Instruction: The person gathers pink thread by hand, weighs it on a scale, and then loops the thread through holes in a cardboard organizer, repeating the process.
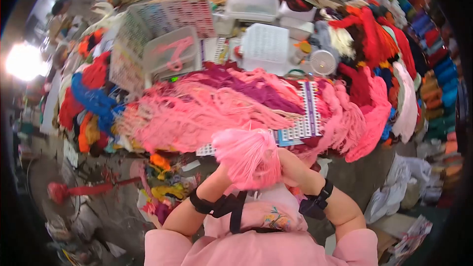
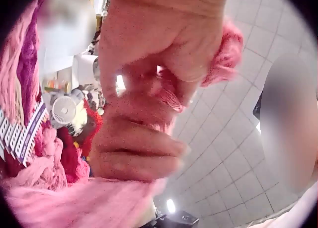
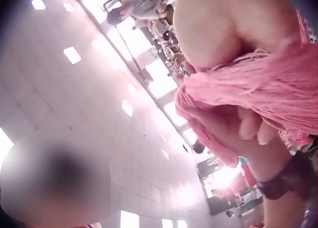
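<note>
— What have we got in our hands?

— A pink yarn bundle (image 1: 249, 156), held up close to our chest, near of the counter (image 1: 295, 130). Our left hand (image 1: 224, 173) has its fingers curled round the lower strands; our right hand (image 1: 286, 160) grips it from the right.

— And beyond?

— Pink yarn skeins (image 1: 197, 113) heaped across the counter, a small white fan (image 1: 322, 61) farther back.

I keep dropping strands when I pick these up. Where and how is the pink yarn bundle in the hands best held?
Probably at its gathered neck, from below, as both hands do here: the pink yarn bundle fans into loose strands on top, so only the bunched lower part seems to hold together. The left hand and right hand wrap it from opposite sides.
</note>
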`<state>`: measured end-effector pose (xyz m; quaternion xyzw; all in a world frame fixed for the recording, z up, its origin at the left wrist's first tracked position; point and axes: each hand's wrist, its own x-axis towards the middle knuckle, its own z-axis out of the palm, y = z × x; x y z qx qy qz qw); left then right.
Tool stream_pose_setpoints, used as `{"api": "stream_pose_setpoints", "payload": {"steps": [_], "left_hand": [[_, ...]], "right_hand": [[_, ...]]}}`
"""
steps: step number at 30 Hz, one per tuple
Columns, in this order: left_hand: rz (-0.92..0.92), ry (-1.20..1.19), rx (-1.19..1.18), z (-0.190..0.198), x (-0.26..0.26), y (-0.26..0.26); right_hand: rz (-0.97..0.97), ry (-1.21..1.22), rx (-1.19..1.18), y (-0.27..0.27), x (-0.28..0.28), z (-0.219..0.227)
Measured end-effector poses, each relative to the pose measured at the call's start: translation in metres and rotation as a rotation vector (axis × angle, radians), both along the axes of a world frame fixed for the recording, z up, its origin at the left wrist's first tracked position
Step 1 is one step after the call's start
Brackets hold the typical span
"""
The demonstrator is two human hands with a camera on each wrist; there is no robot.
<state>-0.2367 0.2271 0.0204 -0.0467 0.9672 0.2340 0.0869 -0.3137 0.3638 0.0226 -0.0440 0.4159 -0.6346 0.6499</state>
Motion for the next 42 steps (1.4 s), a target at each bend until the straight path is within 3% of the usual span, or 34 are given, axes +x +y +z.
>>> {"api": "stream_pose_setpoints", "payload": {"steps": [2,3,4,5,6,7,8,10,11,12,13,14,15,18,20,22,24,26,28,29,30,32,33,34,37,41,42], "left_hand": [[0.1,0.847,0.251,-0.025,0.034,-0.02],[0.28,0.833,0.561,-0.025,0.042,-0.027],[0.307,0.856,0.541,-0.015,0.052,-0.042],[0.479,0.364,0.536,-0.005,0.061,-0.058],[0.632,-0.138,0.529,0.001,0.075,-0.071],[0.552,0.198,0.274,-0.027,0.095,-0.082],[0.581,0.212,0.271,-0.027,0.111,-0.089],[1.016,0.778,0.444,-0.026,0.138,-0.101],[1.125,0.881,0.738,-0.018,0.155,-0.101],[1.075,1.054,0.765,-0.029,0.171,-0.105],[0.831,0.955,0.613,-0.026,0.185,-0.111],[0.591,0.846,0.464,-0.022,0.196,-0.115],[0.607,0.725,0.431,-0.016,0.201,-0.113],[0.69,0.614,0.536,-0.022,0.217,-0.127],[0.638,0.512,0.661,-0.021,0.232,-0.143],[0.549,0.452,0.822,-0.031,0.246,-0.159],[0.517,0.427,0.863,-0.046,0.258,-0.173],[0.547,0.404,0.885,-0.047,0.266,-0.177],[0.8,0.216,1.137,-0.048,0.277,-0.186],[0.886,0.254,1.376,-0.054,0.287,-0.191],[0.891,0.26,1.373,-0.055,0.292,-0.191],[0.872,0.538,1.942,-0.051,0.297,-0.19],[0.786,0.616,2.061,-0.056,0.302,-0.193],[0.793,0.63,2.058,-0.054,0.306,-0.196],[0.896,0.715,2.168,-0.052,0.32,-0.202],[0.811,0.753,2.231,-0.06,0.335,-0.209],[0.865,0.765,2.157,-0.062,0.338,-0.211]], "right_hand": [[-0.011,-0.052,-0.063,-0.021,0.021,-0.005],[-0.048,-0.099,-0.064,-0.033,0.031,-0.003],[-0.08,-0.143,-0.062,-0.046,0.04,-0.002],[0.007,0.059,-0.103,-0.054,0.052,-0.011],[0.048,0.064,-0.107,-0.064,0.064,-0.015],[0.113,0.12,-0.077,-0.075,0.075,-0.017],[0.171,0.179,-0.048,-0.087,0.085,-0.016],[0.151,0.221,0.009,-0.111,0.105,-0.011],[0.174,0.343,0.015,-0.12,0.113,-0.015],[0.194,0.466,0.019,-0.128,0.119,-0.02],[0.2,0.471,0.026,-0.135,0.124,-0.024],[0.306,0.637,0.018,-0.141,0.13,-0.027],[0.418,0.802,0.009,-0.145,0.136,-0.029],[0.537,1.002,-0.113,-0.166,0.155,-0.007],[0.575,0.967,-0.151,-0.177,0.16,0.002],[0.732,1.12,-0.243,-0.183,0.158,-0.008],[0.685,1.106,-0.362,-0.192,0.17,-0.004],[0.729,1.042,-0.371,-0.199,0.175,-0.006],[0.689,0.675,-0.159,-0.206,0.174,-0.002],[0.665,0.584,-0.086,-0.209,0.172,-0.001],[0.67,0.584,-0.09,-0.212,0.175,-0.003],[0.567,0.366,-0.001,-0.218,0.18,-0.015],[0.535,0.228,-0.024,-0.219,0.178,-0.031],[0.547,0.229,-0.026,-0.224,0.18,-0.029],[0.632,-0.152,-0.067,-0.238,0.187,-0.02],[0.745,-0.147,0.028,-0.25,0.206,0.004],[0.933,0.099,-0.024,-0.253,0.209,0.01]]}}
